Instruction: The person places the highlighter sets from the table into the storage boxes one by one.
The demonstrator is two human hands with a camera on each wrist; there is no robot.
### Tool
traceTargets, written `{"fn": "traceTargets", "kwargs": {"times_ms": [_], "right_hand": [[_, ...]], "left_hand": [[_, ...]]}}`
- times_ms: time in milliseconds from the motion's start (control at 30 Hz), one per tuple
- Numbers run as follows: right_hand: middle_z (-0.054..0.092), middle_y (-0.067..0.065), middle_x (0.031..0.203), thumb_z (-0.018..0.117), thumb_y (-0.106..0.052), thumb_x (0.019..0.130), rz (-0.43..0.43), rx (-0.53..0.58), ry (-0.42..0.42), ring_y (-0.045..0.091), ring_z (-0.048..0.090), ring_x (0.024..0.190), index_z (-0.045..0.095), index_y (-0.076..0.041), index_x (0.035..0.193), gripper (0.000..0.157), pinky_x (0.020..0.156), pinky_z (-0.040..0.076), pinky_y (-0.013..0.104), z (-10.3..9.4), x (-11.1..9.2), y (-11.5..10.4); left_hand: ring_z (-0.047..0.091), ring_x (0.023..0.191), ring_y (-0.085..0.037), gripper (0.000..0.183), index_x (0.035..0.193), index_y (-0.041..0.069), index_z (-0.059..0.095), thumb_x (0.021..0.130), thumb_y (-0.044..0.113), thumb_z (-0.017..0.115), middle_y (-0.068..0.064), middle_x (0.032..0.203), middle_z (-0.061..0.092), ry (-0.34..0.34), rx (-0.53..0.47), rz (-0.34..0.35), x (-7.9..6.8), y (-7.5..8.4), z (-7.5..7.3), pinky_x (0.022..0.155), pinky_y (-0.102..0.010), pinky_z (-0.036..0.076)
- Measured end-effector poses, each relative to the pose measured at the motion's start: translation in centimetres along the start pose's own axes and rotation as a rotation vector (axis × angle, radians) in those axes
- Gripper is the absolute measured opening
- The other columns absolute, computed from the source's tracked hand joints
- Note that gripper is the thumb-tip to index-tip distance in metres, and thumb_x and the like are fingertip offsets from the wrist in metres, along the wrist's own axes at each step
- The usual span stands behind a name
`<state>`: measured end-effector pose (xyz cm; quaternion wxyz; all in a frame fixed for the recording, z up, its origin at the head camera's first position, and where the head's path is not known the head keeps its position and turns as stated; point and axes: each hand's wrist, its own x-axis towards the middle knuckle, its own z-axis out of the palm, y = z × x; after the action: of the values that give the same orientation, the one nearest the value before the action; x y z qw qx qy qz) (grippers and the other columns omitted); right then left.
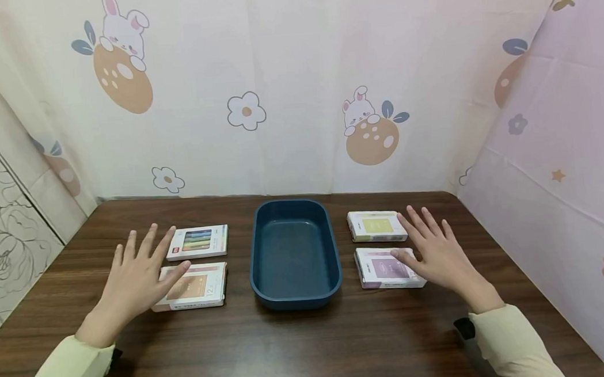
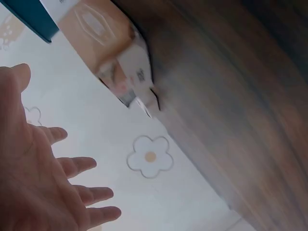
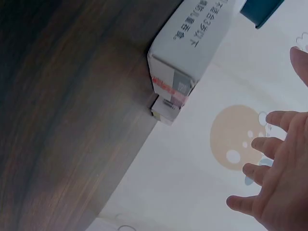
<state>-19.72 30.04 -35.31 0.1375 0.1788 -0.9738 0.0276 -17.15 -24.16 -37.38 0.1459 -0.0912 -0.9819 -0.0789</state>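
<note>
My left hand (image 1: 138, 279) hovers with fingers spread beside two flat boxes on the left. The nearer box has a brown panel (image 1: 196, 287); the farther one shows a row of coloured sticks through its window (image 1: 198, 242). On the other side, my right hand (image 1: 436, 255) is likewise spread, its thumb over the edge of a box with a purple panel (image 1: 387, 267). Behind that lies a box with a yellow panel (image 1: 377, 225). Between the pairs stands a dark blue tray (image 1: 297, 301). Both wrist views show palms with nothing held.
The boxes and tray stand on a dark brown wooden table (image 1: 291, 350). A pale curtain (image 1: 299, 148) printed with rabbits and flowers hangs behind the table's back edge. Another curtain (image 1: 557, 196) runs along the right side.
</note>
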Motion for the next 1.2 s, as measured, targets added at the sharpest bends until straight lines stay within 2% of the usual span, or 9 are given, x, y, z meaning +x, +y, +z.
{"fn": "traceTargets", "kwargs": {"times_ms": [233, 467, 633, 967, 1200], "right_hand": [[0.019, 0.01, 0.152, 0.052, -0.055, 0.085, -0.064, -0.028, -0.019, 0.034, 0.015, 0.139, 0.023, -0.017, 0.146, 0.077, 0.103, 0.015, 0.064, 0.3, 0.2, -0.7], [0.028, 0.01, 0.149, 0.054, -0.054, 0.084, -0.117, -0.022, -0.044, 0.034, 0.021, 0.137, 0.029, -0.014, 0.144, 0.077, 0.103, 0.018, 0.061, 0.7, 0.2, -1.3], [0.035, 0.012, 0.145, 0.056, -0.052, 0.083, -0.146, -0.011, -0.068, 0.035, 0.027, 0.134, 0.033, -0.014, 0.142, 0.074, 0.103, 0.019, 0.06, 1.0, 0.2, -1.6], [0.041, 0.012, 0.141, 0.056, -0.054, 0.083, -0.2, 0.032, -0.13, 0.035, 0.033, 0.131, 0.038, -0.014, 0.14, 0.072, 0.101, 0.025, 0.06, 1.8, 0.3, -2.0], [0.044, 0.013, 0.138, 0.059, -0.051, 0.082, -0.241, 0.049, -0.179, 0.035, 0.039, 0.127, 0.038, -0.014, 0.139, 0.071, 0.099, 0.031, 0.057, 2.3, 0.3, -2.0]], "left_hand": [[0.021, 0.129, -0.052, 0.074, 0.147, 0.027, 0.016, 0.086, 0.058, 0.046, -0.02, 0.146, 0.027, 0.028, 0.003, 0.079, 0.4, 1.7, 0.3, 0.1, -0.066, 0.016], [0.025, 0.13, -0.046, 0.071, 0.143, 0.022, 0.029, 0.085, 0.057, 0.048, -0.017, 0.145, 0.032, 0.04, 0.009, 0.136, 0.8, 3.3, 0.7, 0.1, -0.063, 0.022], [0.029, 0.128, -0.047, 0.067, 0.141, 0.021, 0.034, 0.085, 0.056, 0.049, -0.016, 0.143, 0.036, 0.054, 0.011, 0.178, 1.0, 4.2, 1.1, 0.099, -0.061, 0.027], [0.037, 0.126, -0.042, 0.065, 0.141, 0.024, 0.034, 0.086, 0.054, 0.049, -0.012, 0.14, 0.042, 0.084, 0.013, 0.249, 1.4, 6.1, 1.5, 0.095, -0.058, 0.033], [0.038, 0.126, -0.037, 0.065, 0.142, 0.026, 0.032, 0.087, 0.058, 0.045, -0.01, 0.141, 0.041, 0.066, 0.009, 0.282, 1.6, 7.5, 1.7, 0.097, -0.057, 0.032]]}}
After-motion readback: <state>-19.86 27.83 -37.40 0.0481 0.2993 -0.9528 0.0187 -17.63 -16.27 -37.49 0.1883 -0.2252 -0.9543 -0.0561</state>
